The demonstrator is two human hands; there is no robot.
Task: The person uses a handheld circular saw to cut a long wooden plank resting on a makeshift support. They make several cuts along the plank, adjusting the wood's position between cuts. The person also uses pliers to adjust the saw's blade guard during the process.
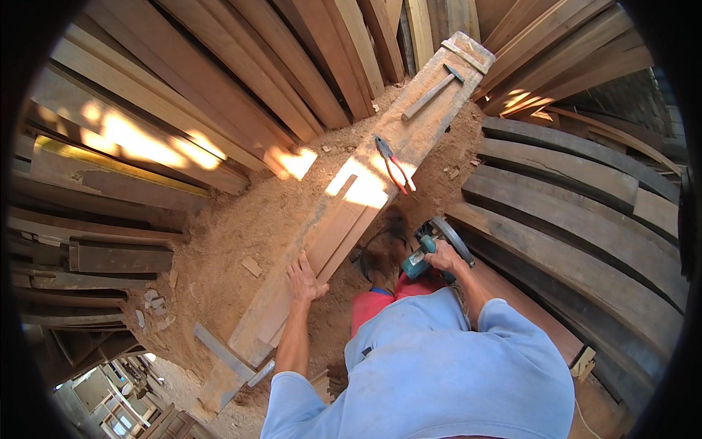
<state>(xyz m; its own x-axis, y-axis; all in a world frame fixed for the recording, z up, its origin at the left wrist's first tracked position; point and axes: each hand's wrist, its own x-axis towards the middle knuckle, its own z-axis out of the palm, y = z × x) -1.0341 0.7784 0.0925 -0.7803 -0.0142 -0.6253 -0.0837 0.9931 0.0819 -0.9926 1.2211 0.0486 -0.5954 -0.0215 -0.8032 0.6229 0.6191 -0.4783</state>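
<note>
My left hand lies with its fingers spread on narrow reddish-brown boards. They rest lengthwise on a low, long wooden bench. At my right side, close to my knee, my right hand is wrapped round the handle of a teal circular saw. Its dark curved guard faces away to the right, apart from the boards; the blade itself I cannot make out. Farther along the bench lie pliers with red handles and a hammer with a wooden handle.
A metal square lies across the bench's near left end. Sawdust covers the floor, with a wood offcut on it. Leaning planks line the far left; stacked thick timbers stand close on the right.
</note>
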